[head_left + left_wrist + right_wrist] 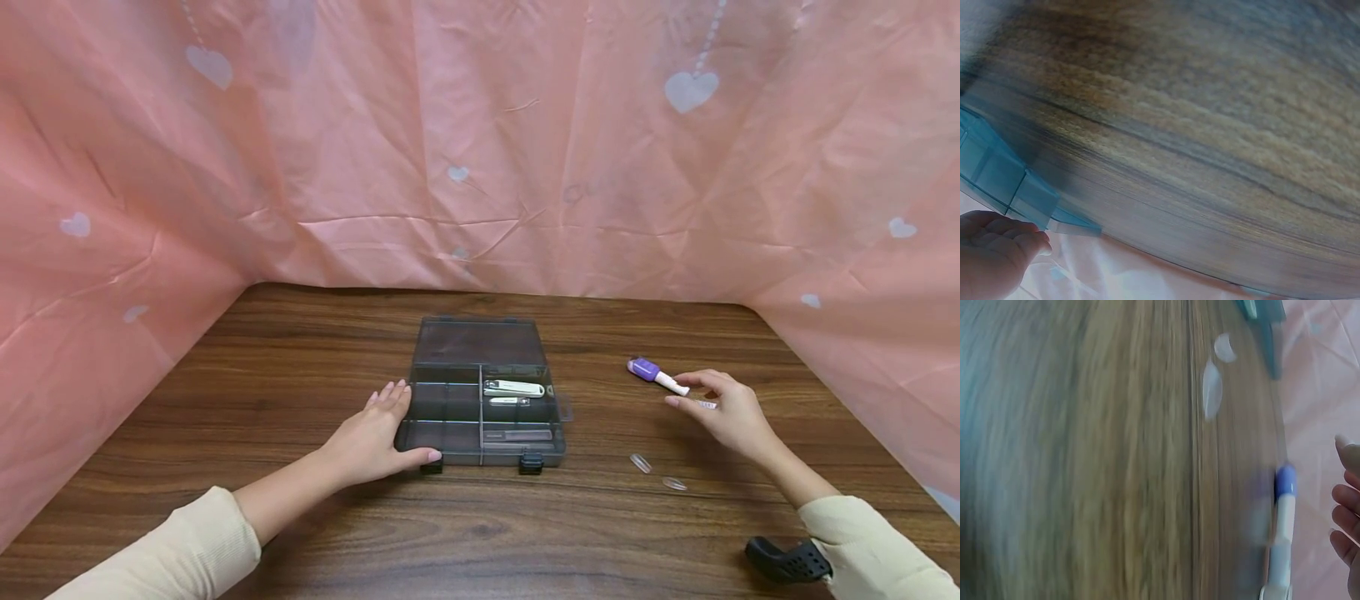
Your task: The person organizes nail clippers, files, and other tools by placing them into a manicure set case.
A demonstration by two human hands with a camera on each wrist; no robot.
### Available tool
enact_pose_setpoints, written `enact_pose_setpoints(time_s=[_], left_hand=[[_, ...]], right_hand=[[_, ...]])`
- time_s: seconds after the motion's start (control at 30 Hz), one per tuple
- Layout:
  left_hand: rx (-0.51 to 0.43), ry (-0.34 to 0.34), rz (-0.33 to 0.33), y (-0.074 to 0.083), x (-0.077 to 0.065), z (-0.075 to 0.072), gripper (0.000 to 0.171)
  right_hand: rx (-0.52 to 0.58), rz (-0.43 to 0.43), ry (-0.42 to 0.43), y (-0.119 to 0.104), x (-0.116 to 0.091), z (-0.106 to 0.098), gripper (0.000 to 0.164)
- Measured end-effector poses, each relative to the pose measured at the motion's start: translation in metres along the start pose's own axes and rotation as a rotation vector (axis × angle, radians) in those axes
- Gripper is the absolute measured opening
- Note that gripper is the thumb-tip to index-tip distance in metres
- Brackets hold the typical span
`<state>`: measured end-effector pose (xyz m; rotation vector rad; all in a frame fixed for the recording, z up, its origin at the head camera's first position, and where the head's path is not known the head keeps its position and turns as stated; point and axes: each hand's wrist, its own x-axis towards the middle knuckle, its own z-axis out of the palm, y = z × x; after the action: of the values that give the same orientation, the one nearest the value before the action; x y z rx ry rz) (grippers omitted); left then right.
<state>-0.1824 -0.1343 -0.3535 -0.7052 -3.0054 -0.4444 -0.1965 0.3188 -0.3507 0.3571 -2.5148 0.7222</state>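
A dark translucent divided box (444, 433) lies with its lid folded back on the table. My left hand (371, 437) rests against its left side, fingers fairly straight and thumb at the front corner. In the box's right compartments are a large nail clipper (513, 388), a small nail clipper (509, 402) and a clear flat strip (517, 435). My right hand (731, 412) hovers by a small purple bottle with a white cap (643, 368), thumb and fingers apart. Another white printed item (705, 404) shows partly beneath that hand. Two clear nail tips (641, 463) lie nearer me.
A wooden table (337, 350) bears everything, with a pink curtain (525, 167) around its back and sides. Black latches (531, 463) stick out at the box's front. A black strap (787, 560) is near my right sleeve.
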Motion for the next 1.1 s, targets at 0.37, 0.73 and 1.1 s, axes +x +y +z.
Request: enact_pose_setpoints(time_s=[0.37, 0.73, 1.1], left_hand=[[-0.001, -0.004, 0.004, 0.000, 0.000, 0.000, 0.098], [-0.002, -0.007, -0.006, 0.000, 0.000, -0.001, 0.098], [-0.018, -0.019, 0.003, 0.000, -0.002, -0.004, 0.098]], right_hand=[[-0.032, 0.080, -0.059, 0.023, -0.004, -0.022, 0.035], [-0.084, 0.225, -0.225, 0.047, -0.006, -0.041, 0.054], [-0.110, 0.260, -0.378, 0.076, -0.012, -0.053, 0.057]])
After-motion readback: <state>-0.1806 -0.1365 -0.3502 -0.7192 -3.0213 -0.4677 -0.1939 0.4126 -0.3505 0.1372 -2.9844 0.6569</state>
